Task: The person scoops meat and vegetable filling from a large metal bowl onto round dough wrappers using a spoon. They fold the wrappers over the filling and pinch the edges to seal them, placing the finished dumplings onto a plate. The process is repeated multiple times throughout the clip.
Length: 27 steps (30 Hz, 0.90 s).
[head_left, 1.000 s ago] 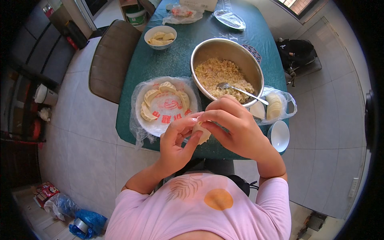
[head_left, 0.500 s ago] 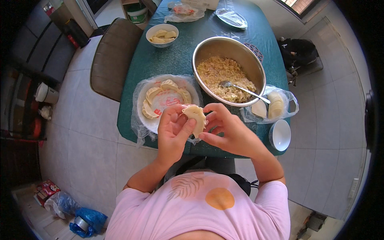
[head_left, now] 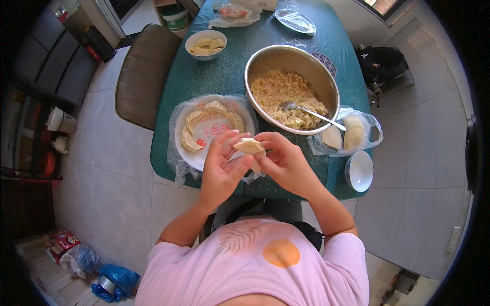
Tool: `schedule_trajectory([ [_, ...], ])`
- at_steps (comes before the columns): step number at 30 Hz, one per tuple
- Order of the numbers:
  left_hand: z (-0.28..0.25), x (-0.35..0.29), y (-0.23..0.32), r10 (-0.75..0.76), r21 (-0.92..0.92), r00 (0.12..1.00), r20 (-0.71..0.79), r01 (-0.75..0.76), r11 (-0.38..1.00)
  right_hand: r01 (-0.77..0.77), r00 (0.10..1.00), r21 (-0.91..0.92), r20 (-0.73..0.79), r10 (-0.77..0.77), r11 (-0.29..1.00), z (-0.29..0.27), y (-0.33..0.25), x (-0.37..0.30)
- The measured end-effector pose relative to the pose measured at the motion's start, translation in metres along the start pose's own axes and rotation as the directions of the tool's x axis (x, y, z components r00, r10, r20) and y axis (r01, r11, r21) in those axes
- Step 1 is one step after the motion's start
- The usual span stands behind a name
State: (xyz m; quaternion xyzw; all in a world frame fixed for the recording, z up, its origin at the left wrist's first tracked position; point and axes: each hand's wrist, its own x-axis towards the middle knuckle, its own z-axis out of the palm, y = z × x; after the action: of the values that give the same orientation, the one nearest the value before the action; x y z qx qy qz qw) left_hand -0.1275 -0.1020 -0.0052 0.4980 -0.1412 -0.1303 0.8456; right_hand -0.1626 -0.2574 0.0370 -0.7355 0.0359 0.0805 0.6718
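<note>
Both hands meet over the near edge of the green table [head_left: 204,76], pinching one folded dumpling [head_left: 249,146] between them. The left hand [head_left: 220,168] cups it from the left with thumb and fingers closed on its edge; the right hand [head_left: 286,162] grips its other side. Just behind the hands, a plastic-covered plate [head_left: 190,153] holds finished dumplings [head_left: 194,122] along its rim. To its right a steel bowl [head_left: 265,56] contains filling [head_left: 286,94] and a spoon [head_left: 311,112]. Wrappers in a bag [head_left: 352,130] and a small white bowl [head_left: 360,171] sit at the near right corner.
</note>
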Motion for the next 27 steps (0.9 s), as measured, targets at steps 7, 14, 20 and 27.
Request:
schedule_trajectory([
  [7,-0.019,0.005,0.024,-0.301,0.359,0.927,0.226,0.208,0.910,0.183,0.983,-0.311,0.082,-0.166,0.933,-0.006,-0.010,-0.001],
  [14,-0.046,0.046,0.050,-0.415,0.152,0.905,0.094,0.399,0.904,0.229,0.967,-0.112,-0.085,-0.239,0.967,-0.023,-0.010,-0.008],
  [20,-0.085,0.182,0.081,-0.190,0.390,0.981,-0.039,0.190,0.901,0.080,0.995,0.088,-0.071,-0.074,0.993,-0.053,-0.001,-0.027],
  [27,-0.113,0.321,0.054,-0.168,0.711,0.973,-0.155,0.228,0.665,0.013,0.992,0.091,-0.129,-0.001,0.996,-0.072,0.019,-0.032],
])
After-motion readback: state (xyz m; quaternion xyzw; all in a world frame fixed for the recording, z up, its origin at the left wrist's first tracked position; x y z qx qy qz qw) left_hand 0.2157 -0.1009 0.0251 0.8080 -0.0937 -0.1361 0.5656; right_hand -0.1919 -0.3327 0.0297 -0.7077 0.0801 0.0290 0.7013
